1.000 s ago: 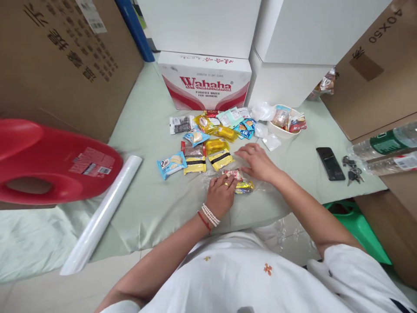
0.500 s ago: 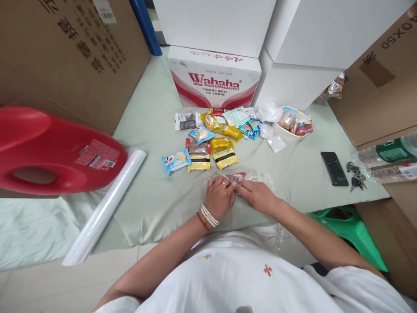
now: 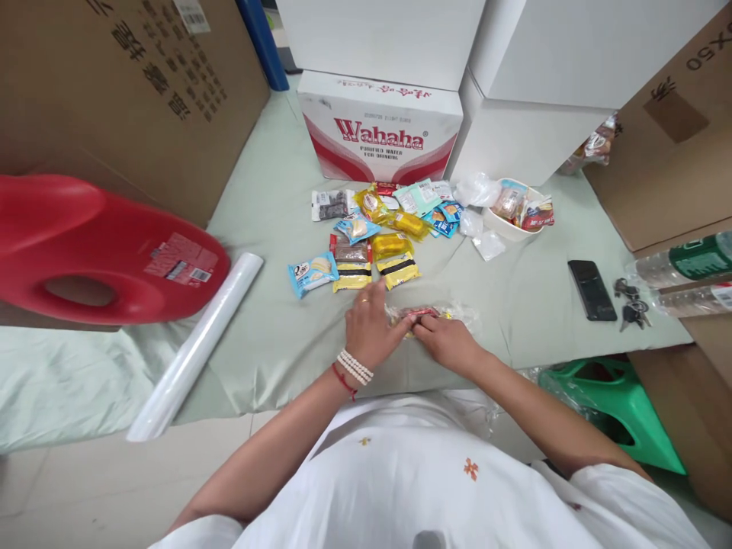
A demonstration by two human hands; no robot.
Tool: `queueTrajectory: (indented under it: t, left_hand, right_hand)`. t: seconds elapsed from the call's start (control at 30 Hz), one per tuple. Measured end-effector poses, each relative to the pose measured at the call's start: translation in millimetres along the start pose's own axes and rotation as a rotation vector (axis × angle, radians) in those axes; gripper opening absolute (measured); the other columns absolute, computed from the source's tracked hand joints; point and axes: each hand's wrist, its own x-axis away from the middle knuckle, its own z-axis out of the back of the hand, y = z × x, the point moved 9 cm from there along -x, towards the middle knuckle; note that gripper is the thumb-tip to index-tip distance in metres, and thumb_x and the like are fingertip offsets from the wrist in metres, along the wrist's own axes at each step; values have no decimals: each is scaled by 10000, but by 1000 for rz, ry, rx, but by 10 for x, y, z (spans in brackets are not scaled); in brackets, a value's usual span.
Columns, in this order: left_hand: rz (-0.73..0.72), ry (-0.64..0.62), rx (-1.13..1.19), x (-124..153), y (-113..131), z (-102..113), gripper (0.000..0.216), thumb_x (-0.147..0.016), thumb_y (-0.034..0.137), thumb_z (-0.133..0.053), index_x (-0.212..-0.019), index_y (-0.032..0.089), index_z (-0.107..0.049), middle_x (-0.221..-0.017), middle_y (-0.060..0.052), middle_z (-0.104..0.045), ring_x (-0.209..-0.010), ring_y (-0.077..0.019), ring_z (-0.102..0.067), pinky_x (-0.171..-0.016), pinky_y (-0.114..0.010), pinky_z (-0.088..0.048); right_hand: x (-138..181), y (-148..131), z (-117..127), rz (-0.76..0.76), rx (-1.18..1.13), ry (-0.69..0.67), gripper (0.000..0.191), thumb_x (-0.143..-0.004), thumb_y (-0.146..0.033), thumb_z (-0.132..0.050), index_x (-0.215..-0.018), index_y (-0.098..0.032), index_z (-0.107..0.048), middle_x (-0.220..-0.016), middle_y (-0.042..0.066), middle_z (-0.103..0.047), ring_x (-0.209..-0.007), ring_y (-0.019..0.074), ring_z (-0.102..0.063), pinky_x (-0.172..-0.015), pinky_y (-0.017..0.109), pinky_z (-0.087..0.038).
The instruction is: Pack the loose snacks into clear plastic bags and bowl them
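Note:
In front of me lies a bundle of clear plastic film (image 3: 464, 314) with a red snack packet (image 3: 420, 313) showing through it. My right hand (image 3: 449, 343) is closed at its near edge, fingers pinched on the film. My left hand (image 3: 371, 324) has its fingers stretched out on the cloth, while its thumb reaches to the bundle beside my right fingertips. Just beyond my left fingers are two yellow packets with black stripes, a left one (image 3: 352, 276) and a right one (image 3: 399, 270). A blue snack packet (image 3: 313, 273) lies left of them.
Several more snack packets (image 3: 392, 245) are heaped before the Wahaba-style red-and-white water carton (image 3: 382, 141). A white bowl (image 3: 508, 226) holds packets. To the left are a film roll (image 3: 197, 347) and a red jug (image 3: 114, 252); right, a phone (image 3: 592, 290), keys (image 3: 634, 309) and bottles (image 3: 686, 263).
My left hand has opened and shifted slightly left, its fingers coming off the film and stretching forward. The right hand stays at the bundle, which now lies flatter.

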Motion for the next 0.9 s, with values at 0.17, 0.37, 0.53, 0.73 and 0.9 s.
queueTrajectory:
  t: [0.17, 0.37, 0.53, 0.73, 0.9]
  left_hand:
    - [118, -212, 46, 73, -228, -69, 237, -845, 299, -676, -1062, 206, -699, -910, -49, -741, -801, -219, -679, -706, -317, -502]
    - [38, -52, 229, 220, 78, 240, 82, -871, 242, -622, -817, 221, -681, -768, -6, -685, -701, -160, -631, -699, -279, -515]
    - [-255, -67, 118, 419, 579, -88, 322, -948, 193, -497, -1213, 190, -681, -1167, -126, -734, -1058, -228, -700, -888, -360, -581]
    - [-398, -199, -191, 518, 567, -496, 529, -921, 207, -528, -1444, 135, -560, -1326, -198, -677, -1202, -324, -652, -915, -450, -572]
    - [-419, -281, -278, 523, 552, -598, 572, -947, 193, -475, -1516, 145, -505, -1367, -192, -659, -1210, -297, -634, -908, -419, -556]
  right_hand:
    - [8, 58, 107, -66, -127, 54, 242, -1027, -186, -466, -1144, -216, -677, -1219, 96, -663, -1039, 198, -625, -697, 260, -408]
    - [-23, 48, 102, -77, -243, 77, 238, -1010, -173, -476, -1125, -212, -680, -1121, 81, -687, -993, 192, -633, -746, 265, -440]
    - [-57, 95, 101, -88, -316, 92, 261, -973, -148, -491, -1164, -157, -668, -1124, 118, -683, -974, 216, -637, -822, 307, -488]
    - [235, 134, 266, 41, -690, 133, 252, -1012, -274, -511, -1173, -204, -691, -1087, 90, -733, -1032, 226, -668, -937, 360, -515]
    - [837, 941, 377, -579, -728, 649, 382, -1036, -494, -464, -1132, -213, -704, -983, 78, -729, -878, 219, -667, -842, 361, -540]
